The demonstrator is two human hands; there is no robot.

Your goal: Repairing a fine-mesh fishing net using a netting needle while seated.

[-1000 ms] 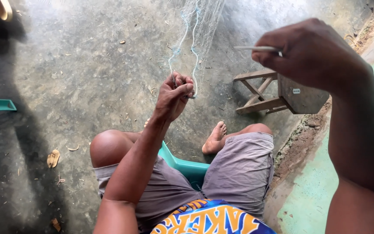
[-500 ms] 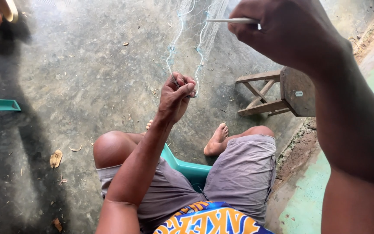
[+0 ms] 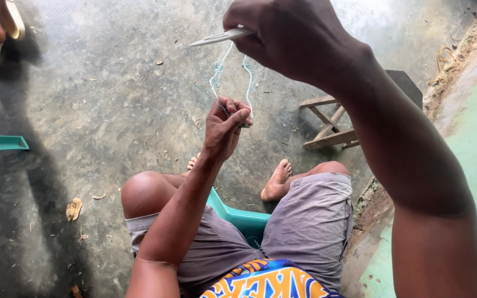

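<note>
My left hand (image 3: 226, 126) is pinched shut on thin pale net twine (image 3: 216, 77), fingertips (image 3: 242, 114) pressed together right at the strands; the twine runs up from those fingers toward my right hand (image 3: 282, 38); right hand is clenched around a slim pale netting needle (image 3: 219, 37), its tip poking out left of my knuckles (needle well above the left fingers); below my left fingers are my knees and bare foot (image 3: 276, 181) on grey concrete floor (image 3: 111, 110); wooden stool (image 3: 332, 124) sits right of the left fingers; teal chair seat (image 3: 241, 218) under me.

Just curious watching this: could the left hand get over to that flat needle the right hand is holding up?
Probably yes: the left hand pinches net strands just below the needle, with only open air and thin twine between them.
</note>
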